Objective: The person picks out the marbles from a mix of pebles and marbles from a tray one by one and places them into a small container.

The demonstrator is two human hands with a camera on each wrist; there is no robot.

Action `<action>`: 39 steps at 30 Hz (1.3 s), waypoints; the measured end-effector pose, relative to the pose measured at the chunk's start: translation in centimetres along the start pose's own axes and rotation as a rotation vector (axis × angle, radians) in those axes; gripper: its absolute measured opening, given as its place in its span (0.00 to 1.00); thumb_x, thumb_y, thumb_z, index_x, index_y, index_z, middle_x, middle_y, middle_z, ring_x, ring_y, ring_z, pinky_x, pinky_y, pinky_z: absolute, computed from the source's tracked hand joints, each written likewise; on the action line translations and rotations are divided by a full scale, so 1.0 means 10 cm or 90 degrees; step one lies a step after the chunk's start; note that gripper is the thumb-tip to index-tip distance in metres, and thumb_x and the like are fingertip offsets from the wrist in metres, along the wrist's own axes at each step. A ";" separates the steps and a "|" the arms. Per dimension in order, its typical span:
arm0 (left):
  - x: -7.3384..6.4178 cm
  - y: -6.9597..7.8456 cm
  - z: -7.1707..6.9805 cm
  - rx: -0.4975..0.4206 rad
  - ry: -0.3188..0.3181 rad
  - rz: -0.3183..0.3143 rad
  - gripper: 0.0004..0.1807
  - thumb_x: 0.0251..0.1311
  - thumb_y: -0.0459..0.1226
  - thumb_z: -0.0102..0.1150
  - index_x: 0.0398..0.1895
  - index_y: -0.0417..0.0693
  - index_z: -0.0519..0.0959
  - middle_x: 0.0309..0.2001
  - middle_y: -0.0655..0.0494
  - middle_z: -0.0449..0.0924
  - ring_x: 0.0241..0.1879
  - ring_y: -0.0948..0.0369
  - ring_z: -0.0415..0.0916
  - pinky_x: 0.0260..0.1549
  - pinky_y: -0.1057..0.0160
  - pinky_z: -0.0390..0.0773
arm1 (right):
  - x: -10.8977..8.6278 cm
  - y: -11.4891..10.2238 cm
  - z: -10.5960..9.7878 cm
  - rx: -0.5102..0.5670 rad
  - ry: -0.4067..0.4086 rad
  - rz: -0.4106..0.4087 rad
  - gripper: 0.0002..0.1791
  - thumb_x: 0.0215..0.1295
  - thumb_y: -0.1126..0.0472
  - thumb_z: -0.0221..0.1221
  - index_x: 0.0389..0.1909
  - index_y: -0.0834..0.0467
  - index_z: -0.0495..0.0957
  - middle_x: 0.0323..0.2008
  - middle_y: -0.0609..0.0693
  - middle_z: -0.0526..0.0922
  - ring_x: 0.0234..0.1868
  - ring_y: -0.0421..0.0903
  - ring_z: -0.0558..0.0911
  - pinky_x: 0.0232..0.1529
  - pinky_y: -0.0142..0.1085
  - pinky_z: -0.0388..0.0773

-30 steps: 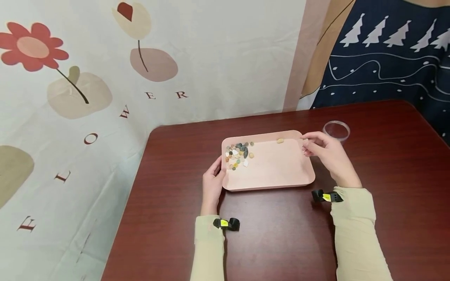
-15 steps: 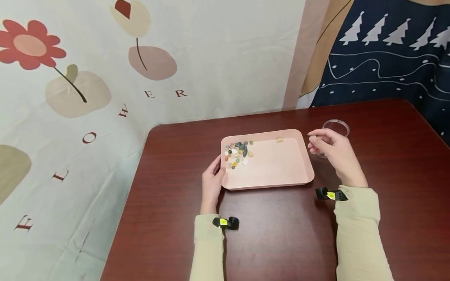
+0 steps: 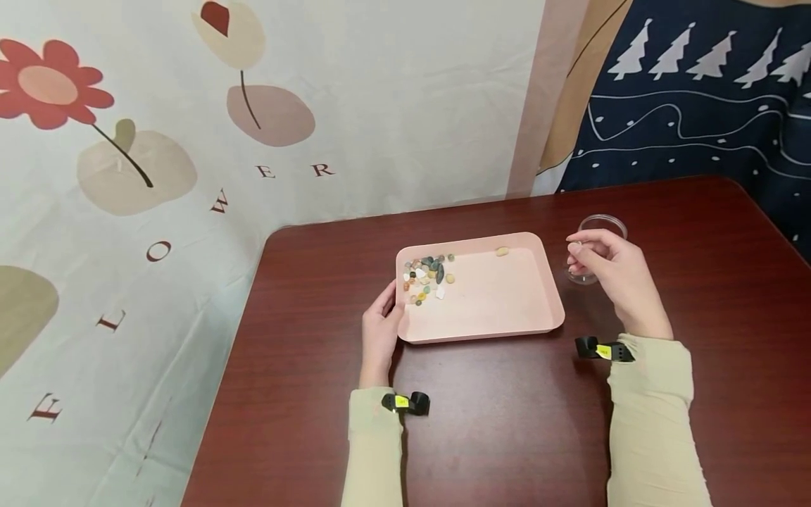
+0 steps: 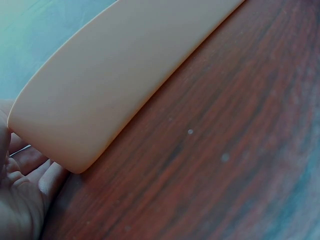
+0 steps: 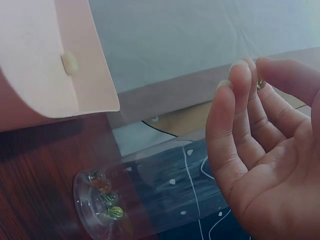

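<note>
My left hand holds the left edge of a pink tray, thumb at the rim. In the left wrist view its fingers curl by the tray's corner, partly hidden behind it. My right hand is raised in front of a clear plastic jar, right of the tray. Between thumb and fingertips it pinches a small glass marble, mostly hidden by the fingers. Several marbles lie at the jar's bottom. Pebbles of mixed colours are gathered along the tray's left side.
One tan pebble lies alone by the tray's back wall. The dark red wooden table carries tray and jar. Behind it hang a pale flower-print cloth and a navy cloth with white trees.
My right hand has moved right, from over the tray's right edge to the jar, carrying the marble. My left hand has stayed on the tray's edge.
</note>
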State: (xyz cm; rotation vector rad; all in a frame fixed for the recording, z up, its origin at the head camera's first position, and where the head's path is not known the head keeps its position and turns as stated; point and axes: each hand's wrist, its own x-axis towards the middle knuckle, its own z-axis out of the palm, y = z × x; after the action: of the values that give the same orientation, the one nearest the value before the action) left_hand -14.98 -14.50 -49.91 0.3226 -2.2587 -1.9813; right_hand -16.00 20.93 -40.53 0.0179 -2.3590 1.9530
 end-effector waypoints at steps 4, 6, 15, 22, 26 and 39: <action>-0.01 0.04 -0.01 -0.004 -0.008 -0.006 0.22 0.58 0.34 0.53 0.57 0.55 0.71 0.56 0.60 0.70 0.55 0.67 0.65 0.53 0.66 0.65 | -0.01 0.00 -0.02 0.007 0.008 -0.004 0.20 0.59 0.56 0.57 0.49 0.63 0.72 0.29 0.50 0.79 0.28 0.42 0.79 0.30 0.28 0.77; -0.04 0.09 -0.01 -0.005 -0.011 -0.007 0.22 0.58 0.33 0.53 0.58 0.52 0.71 0.56 0.57 0.70 0.56 0.66 0.65 0.53 0.66 0.65 | -0.01 0.01 -0.03 0.030 0.015 -0.010 0.20 0.58 0.57 0.58 0.48 0.65 0.73 0.28 0.50 0.79 0.27 0.42 0.79 0.30 0.28 0.77; -0.13 0.25 0.01 0.007 -0.007 -0.005 0.23 0.58 0.30 0.51 0.58 0.47 0.70 0.57 0.53 0.69 0.56 0.64 0.65 0.53 0.65 0.65 | -0.03 0.00 -0.09 0.090 0.033 -0.022 0.18 0.56 0.60 0.59 0.45 0.66 0.74 0.28 0.54 0.78 0.25 0.43 0.78 0.29 0.27 0.77; -0.13 0.25 0.00 0.011 -0.006 -0.002 0.22 0.58 0.31 0.51 0.58 0.47 0.70 0.57 0.53 0.69 0.56 0.63 0.65 0.53 0.64 0.65 | -0.05 0.01 -0.16 0.072 0.054 -0.020 0.18 0.56 0.60 0.59 0.46 0.65 0.74 0.27 0.54 0.78 0.25 0.44 0.75 0.23 0.27 0.74; -0.12 0.25 0.01 0.007 -0.009 -0.003 0.22 0.58 0.31 0.51 0.58 0.47 0.70 0.57 0.53 0.69 0.56 0.64 0.65 0.52 0.66 0.66 | -0.06 0.02 -0.21 0.116 0.060 -0.010 0.17 0.55 0.61 0.60 0.45 0.65 0.75 0.27 0.53 0.79 0.24 0.44 0.76 0.23 0.26 0.74; -0.13 0.26 0.01 0.006 -0.006 -0.010 0.22 0.58 0.31 0.51 0.58 0.48 0.70 0.57 0.55 0.69 0.56 0.65 0.64 0.52 0.67 0.66 | -0.07 0.10 -0.31 0.191 0.071 -0.001 0.19 0.55 0.61 0.60 0.47 0.67 0.75 0.24 0.55 0.79 0.21 0.44 0.78 0.22 0.28 0.76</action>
State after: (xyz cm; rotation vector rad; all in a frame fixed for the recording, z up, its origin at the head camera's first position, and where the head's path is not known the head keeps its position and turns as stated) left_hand -13.98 -13.75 -47.33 0.3343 -2.2792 -1.9852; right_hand -15.20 24.12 -40.95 -0.0687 -1.9802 2.2249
